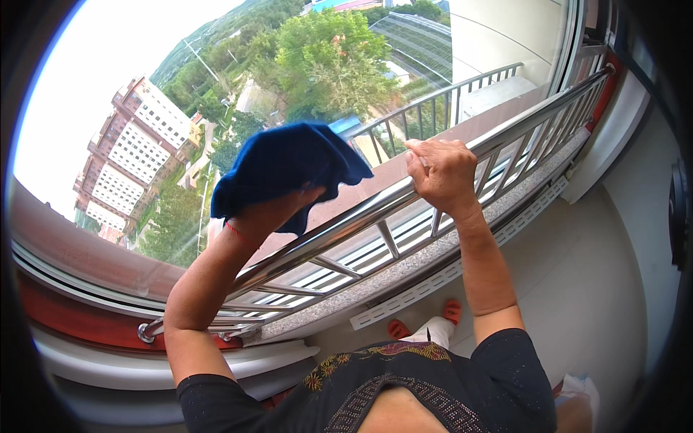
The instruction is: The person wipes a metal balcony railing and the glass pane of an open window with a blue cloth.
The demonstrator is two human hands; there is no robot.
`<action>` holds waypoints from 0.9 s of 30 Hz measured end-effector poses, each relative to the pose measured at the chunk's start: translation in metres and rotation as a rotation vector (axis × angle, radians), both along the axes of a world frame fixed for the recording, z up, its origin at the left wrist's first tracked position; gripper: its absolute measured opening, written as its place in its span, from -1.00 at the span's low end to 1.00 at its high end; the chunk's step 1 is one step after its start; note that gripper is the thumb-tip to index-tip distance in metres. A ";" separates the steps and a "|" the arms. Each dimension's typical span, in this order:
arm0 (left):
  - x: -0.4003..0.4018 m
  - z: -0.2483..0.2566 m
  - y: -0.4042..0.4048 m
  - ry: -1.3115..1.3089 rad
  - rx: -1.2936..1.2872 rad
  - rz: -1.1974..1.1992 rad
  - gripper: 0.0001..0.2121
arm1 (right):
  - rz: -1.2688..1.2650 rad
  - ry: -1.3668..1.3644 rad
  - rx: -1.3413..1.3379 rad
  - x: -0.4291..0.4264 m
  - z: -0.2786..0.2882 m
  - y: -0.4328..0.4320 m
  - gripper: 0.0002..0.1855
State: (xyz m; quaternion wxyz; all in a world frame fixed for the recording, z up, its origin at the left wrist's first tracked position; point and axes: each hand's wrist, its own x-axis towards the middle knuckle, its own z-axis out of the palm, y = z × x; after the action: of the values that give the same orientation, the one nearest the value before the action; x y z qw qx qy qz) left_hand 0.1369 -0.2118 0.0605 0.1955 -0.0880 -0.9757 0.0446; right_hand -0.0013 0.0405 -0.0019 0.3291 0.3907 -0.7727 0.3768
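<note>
A dark blue cloth (287, 162) is spread over my left hand (287, 208), which reaches past the rail to the window. The cloth hides most of the fingers and hangs in folds at the wrist, where a thin red cord shows. Behind it is the window pane (178, 216); whether the cloth touches the glass I cannot tell. My right hand (444, 170) is closed around the polished metal handrail (346, 219), right of the cloth. Metal balusters (387, 238) run from the rail down towards the sill.
Below the railing lies a speckled stone sill (346, 308), with a slotted white strip (406, 300) along its base. My red slippers (452, 311) stand on the pale floor (574, 281). A white bag-like item (579, 395) is at lower right. Outside are trees and a tall building (135, 151).
</note>
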 end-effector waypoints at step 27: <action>-0.006 -0.001 0.034 -0.354 0.492 0.180 -0.62 | 0.210 0.067 -0.085 -0.012 -0.007 0.006 -0.86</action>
State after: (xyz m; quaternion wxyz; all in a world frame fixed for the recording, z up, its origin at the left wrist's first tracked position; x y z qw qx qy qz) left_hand 0.1311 -0.1776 0.0598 0.0331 0.0423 -0.9799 -0.1919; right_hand -0.0136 0.0468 -0.0093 0.3299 0.4677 -0.6991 0.4285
